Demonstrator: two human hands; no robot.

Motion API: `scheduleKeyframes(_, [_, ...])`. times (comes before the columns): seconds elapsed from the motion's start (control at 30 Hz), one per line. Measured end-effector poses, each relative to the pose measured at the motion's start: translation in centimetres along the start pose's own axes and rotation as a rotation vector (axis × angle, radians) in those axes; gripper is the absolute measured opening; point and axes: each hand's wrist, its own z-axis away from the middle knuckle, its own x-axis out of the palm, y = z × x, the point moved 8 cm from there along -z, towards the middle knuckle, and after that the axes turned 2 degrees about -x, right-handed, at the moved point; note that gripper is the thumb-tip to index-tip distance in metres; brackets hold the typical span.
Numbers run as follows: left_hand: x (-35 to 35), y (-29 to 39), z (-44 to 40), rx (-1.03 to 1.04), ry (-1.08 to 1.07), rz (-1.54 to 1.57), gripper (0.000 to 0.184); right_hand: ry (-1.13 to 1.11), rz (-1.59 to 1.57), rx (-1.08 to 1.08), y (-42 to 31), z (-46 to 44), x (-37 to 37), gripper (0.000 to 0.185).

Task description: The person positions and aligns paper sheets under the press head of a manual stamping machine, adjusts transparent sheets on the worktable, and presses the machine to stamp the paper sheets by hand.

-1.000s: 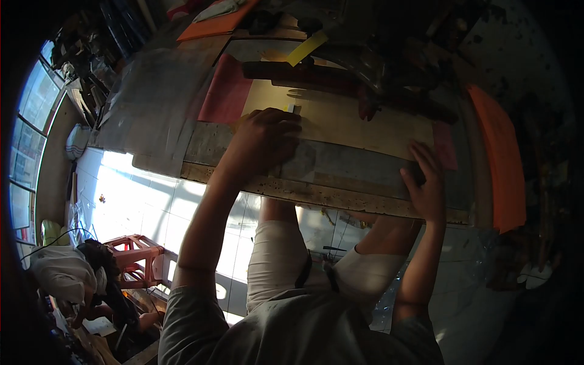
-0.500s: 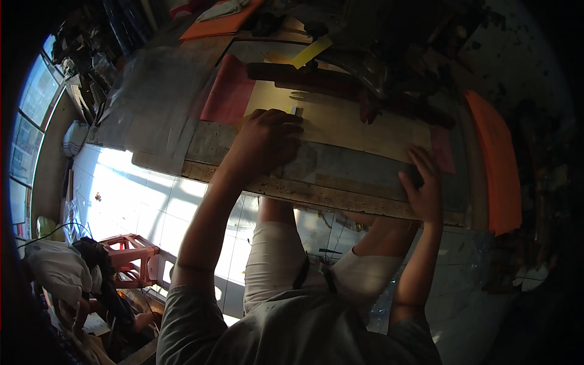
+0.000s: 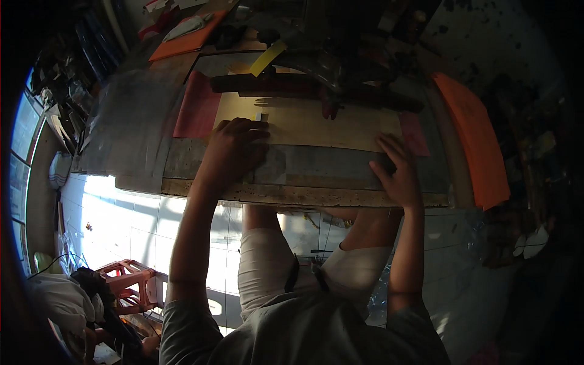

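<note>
The yellow sheet (image 3: 331, 126) stayed steady near the table (image 3: 298, 194) front edge. My right hand (image 3: 398, 174) was spread; left hand (image 3: 232, 151), I couldn't tell.

Long, pale-yellow rectangular sheet (image 3: 316, 125) of thin, paper-like material, laid out lengthwise.
It lies flat on a dark grey worktop (image 3: 340, 167), near edge sloping slightly down toward the right, far edge partly hidden; pinkish-red material (image 3: 198, 106) shows beyond both ends.
</note>
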Motion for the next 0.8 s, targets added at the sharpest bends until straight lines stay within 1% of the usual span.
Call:
scheduleKeyframes(0.1, [0.0, -0.4, 0.0, -0.080, 0.010, 0.014, 0.019, 0.006, -0.026, 0.003, 0.3, 0.0, 0.2, 0.056])
scheduleKeyframes(0.2, [0.0, -0.2, 0.0, -0.035, -0.001, 0.008, 0.019, 0.020, -0.016, -0.020, 0.2, 0.0, 0.1, 0.055])
scheduleKeyframes(0.3, [0.0, -0.1, 0.1, -0.029, 0.002, 0.005, 0.022, 0.086, -0.151, -0.009, 0.2, 0.1, -0.8, 0.048])
scheduleKeyframes(0.4, [-0.4, -0.5, 0.0, -0.172, 0.043, 0.085, 0.027, 0.288, -0.314, 0.112, 1.6, 1.0, -2.9, 0.035])
scheduleKeyframes(0.5, [-0.7, -0.3, 0.1, -0.151, 0.050, 0.133, 0.032, 0.548, -0.186, 0.179, 0.9, 4.4, -5.0, 0.021])
scheduleKeyframes(0.53, [-0.7, -0.3, 0.1, -0.164, 0.034, 0.136, 0.033, 0.599, -0.212, 0.174, 0.3, 6.5, -4.9, 0.019])
scheduleKeyframes(0.6, [-0.9, -0.1, 0.3, -0.194, 0.003, 0.141, 0.036, 0.662, -0.258, 0.155, -1.5, 10.8, -4.4, 0.023])
scheduleKeyframes(0.63, [-1.3, 1.7, 0.3, -0.109, -0.002, 0.111, 0.040, 0.678, -0.278, 0.144, -2.5, 12.8, -3.9, 0.026])
scheduleKeyframes(0.7, [-1.9, 6.8, 0.7, 0.060, -0.016, 0.050, 0.047, 0.668, -0.378, 0.187, -2.7, 17.3, -1.1, 0.029])
scheduleKeyframes(0.77, [0.1, 12.7, 1.7, 0.143, -0.084, 0.145, 0.071, 0.660, -0.649, 0.401, -1.8, 20.8, 2.7, 0.032])
scheduleKeyframes(0.8, [2.1, 15.4, 2.7, 0.157, -0.125, 0.078, 0.075, 0.667, -0.763, 0.544, -1.3, 22.4, 4.6, 0.032])
